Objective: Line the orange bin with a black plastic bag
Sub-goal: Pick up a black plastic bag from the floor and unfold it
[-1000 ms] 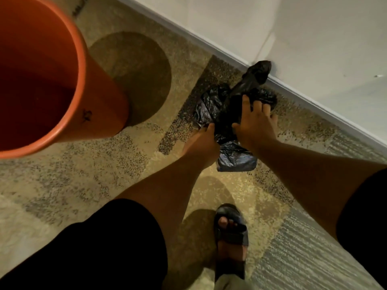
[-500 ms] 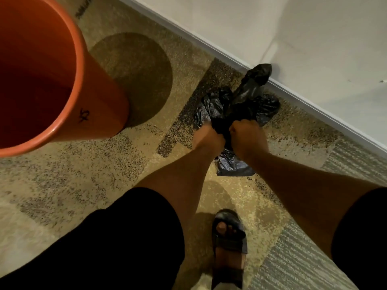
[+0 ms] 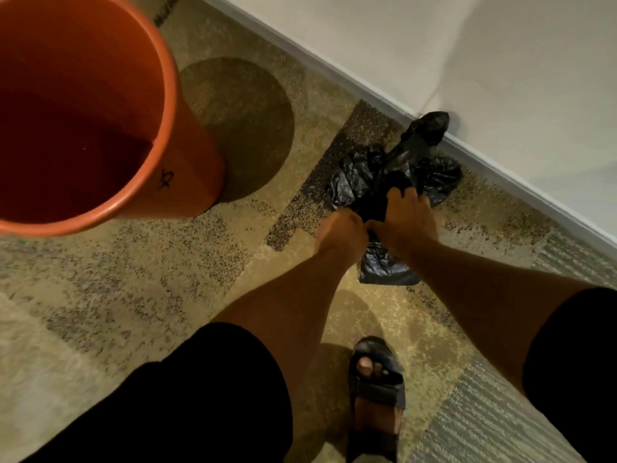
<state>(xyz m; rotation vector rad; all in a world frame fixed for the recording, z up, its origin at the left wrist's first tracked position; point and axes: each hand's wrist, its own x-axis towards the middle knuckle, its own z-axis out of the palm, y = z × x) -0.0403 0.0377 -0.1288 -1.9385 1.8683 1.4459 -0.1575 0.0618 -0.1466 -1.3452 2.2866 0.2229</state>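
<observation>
The orange bin [image 3: 187, 162] stands upright at the upper left, its inside bare and dark. A crumpled black plastic bag [image 3: 417, 168] lies on the carpet close to the wall, right of the bin. My left hand [image 3: 340, 232] is closed on the bag's near part. Right beside it, my right hand [image 3: 409, 217] grips the bag from above, fingers spread into the folds. A lower flap of the bag [image 3: 384, 269] shows beneath both wrists.
The white wall and its baseboard [image 3: 500, 168] run diagonally just behind the bag. Patterned carpet [image 3: 167, 279] covers the floor. My sandalled foot [image 3: 375, 389] stands below the hands, and a dark trouser leg fills the bottom left.
My right hand went from flat on the bag to a fist and now has its fingers spread into the folds again. Both hands stay on the bag; the view shifted slightly.
</observation>
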